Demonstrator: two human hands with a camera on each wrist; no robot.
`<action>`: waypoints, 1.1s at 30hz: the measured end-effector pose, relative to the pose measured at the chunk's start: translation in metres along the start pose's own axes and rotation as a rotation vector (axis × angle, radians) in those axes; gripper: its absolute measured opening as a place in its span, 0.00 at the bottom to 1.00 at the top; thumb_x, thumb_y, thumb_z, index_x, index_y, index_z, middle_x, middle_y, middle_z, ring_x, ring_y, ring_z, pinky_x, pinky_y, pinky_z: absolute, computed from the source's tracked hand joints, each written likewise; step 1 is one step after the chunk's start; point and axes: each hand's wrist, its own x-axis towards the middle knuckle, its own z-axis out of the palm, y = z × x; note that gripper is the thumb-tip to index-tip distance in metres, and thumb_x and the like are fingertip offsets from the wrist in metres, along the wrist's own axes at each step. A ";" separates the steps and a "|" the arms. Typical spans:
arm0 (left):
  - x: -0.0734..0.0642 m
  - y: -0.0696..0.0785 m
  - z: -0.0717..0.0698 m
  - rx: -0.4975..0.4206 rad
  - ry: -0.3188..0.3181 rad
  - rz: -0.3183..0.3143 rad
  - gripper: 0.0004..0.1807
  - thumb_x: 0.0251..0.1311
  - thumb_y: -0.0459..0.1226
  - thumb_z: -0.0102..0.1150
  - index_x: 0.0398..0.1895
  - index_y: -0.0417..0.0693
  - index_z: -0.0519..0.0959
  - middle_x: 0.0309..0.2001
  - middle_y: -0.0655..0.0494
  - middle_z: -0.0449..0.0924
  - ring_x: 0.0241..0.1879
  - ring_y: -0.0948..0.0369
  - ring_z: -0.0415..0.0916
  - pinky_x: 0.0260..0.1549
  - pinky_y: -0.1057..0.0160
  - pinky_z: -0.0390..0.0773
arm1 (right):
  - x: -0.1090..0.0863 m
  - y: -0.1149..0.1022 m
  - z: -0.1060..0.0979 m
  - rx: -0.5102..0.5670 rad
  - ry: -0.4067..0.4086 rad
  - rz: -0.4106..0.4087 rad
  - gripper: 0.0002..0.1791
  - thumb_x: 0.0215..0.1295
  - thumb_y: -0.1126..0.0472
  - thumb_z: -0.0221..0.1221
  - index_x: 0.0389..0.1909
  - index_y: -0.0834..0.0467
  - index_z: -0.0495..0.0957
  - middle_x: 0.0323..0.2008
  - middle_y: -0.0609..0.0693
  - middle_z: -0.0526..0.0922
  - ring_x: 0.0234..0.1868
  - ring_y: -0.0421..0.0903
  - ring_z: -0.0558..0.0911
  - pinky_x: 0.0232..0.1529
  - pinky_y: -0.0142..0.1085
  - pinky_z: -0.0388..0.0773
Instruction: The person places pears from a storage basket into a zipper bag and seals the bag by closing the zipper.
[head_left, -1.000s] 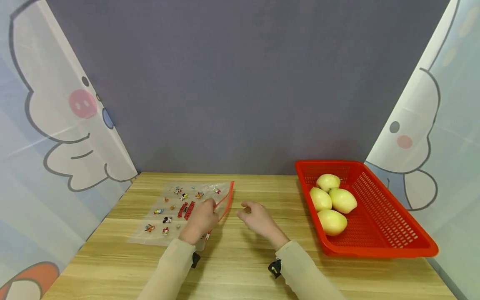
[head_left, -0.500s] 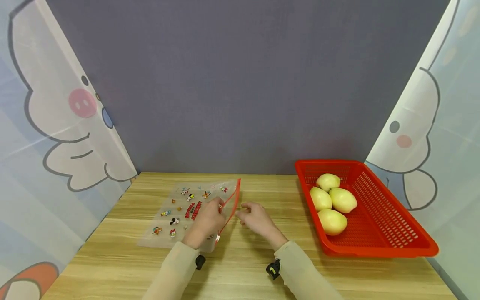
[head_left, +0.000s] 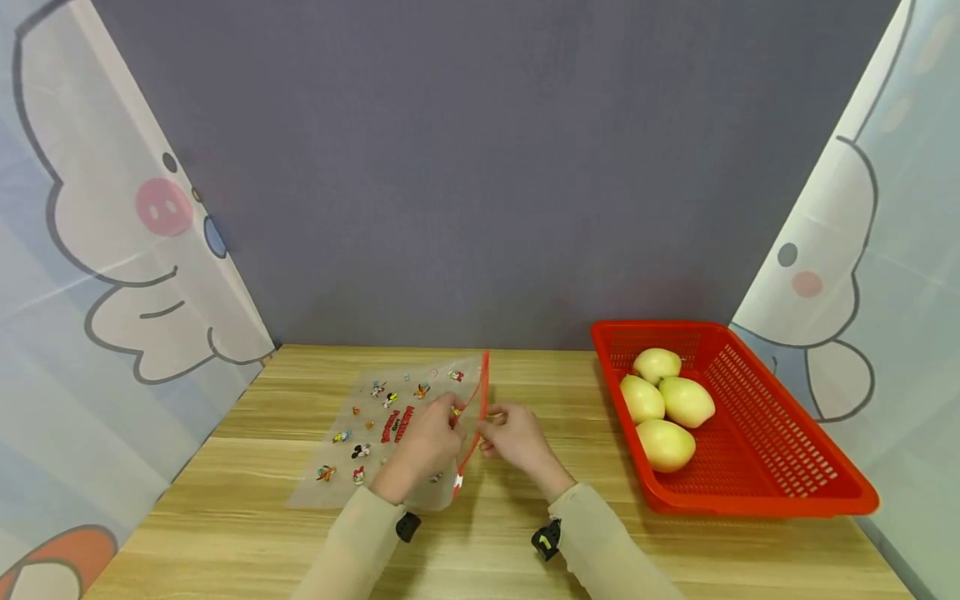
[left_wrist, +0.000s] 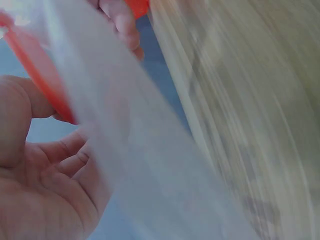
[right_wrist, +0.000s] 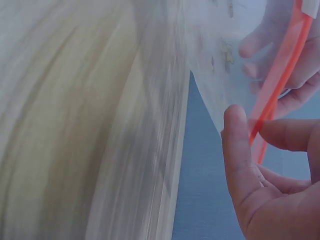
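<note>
A clear zip bag (head_left: 375, 421) printed with small cartoon figures and red lettering lies on the table's left half, its red-edged mouth lifted toward the right. My left hand (head_left: 429, 437) pinches the bag near the red zip strip (head_left: 486, 383). On the other side, my right hand (head_left: 517, 435) pinches that strip between thumb and fingertip, which the right wrist view shows up close. A white slider (head_left: 458, 481) sits at the strip's near end. In the left wrist view the bag's film (left_wrist: 125, 130) hangs beside my left palm and hides part of the fingers.
A red perforated basket (head_left: 780, 503) stands at the right of the wooden table (head_left: 225, 533). Several pale yellow-green fruits (head_left: 666, 445) lie in its left part. A grey panel (head_left: 480, 183) rises behind the table, with printed curtains at both sides.
My left hand has drawn the bag rightward, lifting its red edge. The right hand has stayed nearly in place and now grips the strip. The basket and fruits have not moved.
</note>
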 end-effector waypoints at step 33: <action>0.006 0.040 -0.019 0.046 0.391 0.168 0.02 0.62 0.28 0.60 0.34 0.43 0.79 0.17 0.59 0.66 0.15 0.64 0.61 0.16 0.65 0.64 | -0.007 -0.019 -0.018 -0.238 0.284 -0.076 0.07 0.58 0.72 0.66 0.38 0.62 0.85 0.31 0.51 0.84 0.30 0.44 0.82 0.31 0.37 0.80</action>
